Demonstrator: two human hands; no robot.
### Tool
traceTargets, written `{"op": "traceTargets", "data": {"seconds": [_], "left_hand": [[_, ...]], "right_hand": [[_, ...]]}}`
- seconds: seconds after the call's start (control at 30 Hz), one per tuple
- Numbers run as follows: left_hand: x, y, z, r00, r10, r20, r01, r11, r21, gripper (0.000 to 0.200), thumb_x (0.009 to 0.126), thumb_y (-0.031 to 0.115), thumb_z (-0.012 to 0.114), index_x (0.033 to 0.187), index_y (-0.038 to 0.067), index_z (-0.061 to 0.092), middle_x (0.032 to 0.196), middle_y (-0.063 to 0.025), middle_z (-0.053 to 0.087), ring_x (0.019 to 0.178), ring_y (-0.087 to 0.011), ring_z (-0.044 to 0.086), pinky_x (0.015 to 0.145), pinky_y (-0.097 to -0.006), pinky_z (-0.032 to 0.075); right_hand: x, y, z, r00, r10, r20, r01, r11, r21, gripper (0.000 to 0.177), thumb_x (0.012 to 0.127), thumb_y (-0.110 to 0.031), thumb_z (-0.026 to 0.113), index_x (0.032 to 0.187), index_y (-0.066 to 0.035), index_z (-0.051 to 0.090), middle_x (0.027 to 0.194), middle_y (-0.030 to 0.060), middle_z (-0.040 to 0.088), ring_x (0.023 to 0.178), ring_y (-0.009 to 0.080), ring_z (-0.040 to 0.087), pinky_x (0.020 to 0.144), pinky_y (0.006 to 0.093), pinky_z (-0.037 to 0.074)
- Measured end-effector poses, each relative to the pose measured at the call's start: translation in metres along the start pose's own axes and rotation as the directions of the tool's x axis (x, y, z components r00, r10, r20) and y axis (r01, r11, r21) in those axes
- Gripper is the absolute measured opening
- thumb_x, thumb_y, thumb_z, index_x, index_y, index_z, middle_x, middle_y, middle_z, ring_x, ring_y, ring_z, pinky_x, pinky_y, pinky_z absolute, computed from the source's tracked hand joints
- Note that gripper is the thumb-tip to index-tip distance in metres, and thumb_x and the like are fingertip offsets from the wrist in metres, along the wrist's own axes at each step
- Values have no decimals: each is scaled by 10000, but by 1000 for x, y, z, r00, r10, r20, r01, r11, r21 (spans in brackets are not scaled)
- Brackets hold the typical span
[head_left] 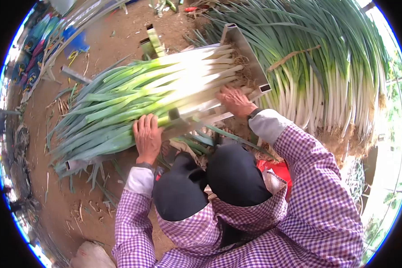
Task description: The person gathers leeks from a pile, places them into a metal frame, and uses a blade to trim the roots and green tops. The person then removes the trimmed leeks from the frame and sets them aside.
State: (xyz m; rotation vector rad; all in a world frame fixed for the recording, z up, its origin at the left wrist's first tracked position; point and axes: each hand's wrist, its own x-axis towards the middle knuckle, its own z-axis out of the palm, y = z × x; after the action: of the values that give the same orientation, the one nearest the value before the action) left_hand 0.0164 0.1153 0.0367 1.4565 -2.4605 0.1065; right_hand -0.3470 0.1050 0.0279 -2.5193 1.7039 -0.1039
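Note:
Long leeks (pixel 165 80) lie side by side in a metal rack (pixel 245 51), roots against its raised end plate at the right and green leaves spread to the left. My left hand (pixel 148 136) lies on the green part at the near edge, its fingers stretched over the leaves. Higher up and to the right, my right hand (pixel 236 101) rests on the white stems close to the roots, fingers extended across them. The undersides of both hands are hidden. Bright sunlight washes out the middle of the leeks.
A large heap of leeks (pixel 312 67) lies on the right, roots towards me. Bare soil (pixel 94 196) with scattered leaf scraps (pixel 82 214) is at the left. My knees (pixel 236 174) in black coverings are close below the rack. A blue bag (pixel 75 39) lies at the far left.

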Motion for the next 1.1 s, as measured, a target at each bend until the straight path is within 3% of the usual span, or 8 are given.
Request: {"op": "traceTargets", "data": {"seconds": [0.07,0.17,0.27,0.3,0.6,0.87,0.97,1.1], "left_hand": [[1,0,2,1000,-15,9,15,1000,-3,477,819,245,776,1224,62,602,1277,-100,615,1268,-306,526,1111,-483,347],[3,4,-1,999,-34,27,34,999,0,448,846,259,755,1220,60,609,1286,-98,621,1265,-297,530,1104,-474,351],[-1,1,5,1000,-28,2,28,1000,13,420,868,255,738,1218,56,618,1280,-105,634,1261,-300,533,1106,-471,351],[-1,0,3,998,-37,50,38,999,-6,554,879,267,738,1304,-62,602,1278,-156,629,1281,-325,522,1137,-488,341],[-5,-6,13,996,-46,77,42,998,51,437,903,224,711,1258,-14,622,1318,-135,635,1285,-325,532,1131,-484,348],[-7,-12,19,992,-69,104,61,995,82,400,904,255,715,1182,-22,635,1310,-161,633,1297,-336,525,1160,-492,330],[-4,-6,14,990,-90,111,83,994,66,355,902,258,719,1118,-11,635,1299,-168,632,1298,-341,526,1164,-498,330],[-3,-1,14,996,-77,54,75,997,35,310,890,239,727,1059,1,622,1246,-176,631,1279,-346,536,1156,-499,337]], "right_hand": [[-4,-5,-6,999,45,23,-46,998,33,180,927,-99,566,1076,-70,664,1122,161,621,1190,350,594,970,488,518],[-6,-1,32,964,80,-255,-55,993,106,169,901,-86,584,1047,-79,667,1075,147,635,1132,337,625,950,470,524],[-14,-11,4,977,127,-169,-83,967,242,158,888,-79,588,1027,-90,661,1012,125,647,1063,331,652,917,457,533],[-18,-12,4,968,159,-196,-107,963,248,148,873,-73,597,1010,-89,651,951,112,649,1005,334,664,881,448,541],[-26,-10,4,928,120,-354,-20,962,273,161,815,-81,630,973,-71,663,987,104,670,1017,337,647,880,448,543],[-24,-14,6,966,237,-106,-194,930,312,279,807,-98,657,1084,-71,677,1101,124,671,1087,326,652,936,442,541],[-43,-22,-2,898,170,-405,-54,958,283,405,834,-137,697,1224,-67,613,1168,162,637,1121,361,628,966,458,501],[-125,-27,-54,912,262,-315,-59,844,533,452,847,-185,753,1269,-73,635,1166,154,666,1081,363,658,898,466,554]]}}
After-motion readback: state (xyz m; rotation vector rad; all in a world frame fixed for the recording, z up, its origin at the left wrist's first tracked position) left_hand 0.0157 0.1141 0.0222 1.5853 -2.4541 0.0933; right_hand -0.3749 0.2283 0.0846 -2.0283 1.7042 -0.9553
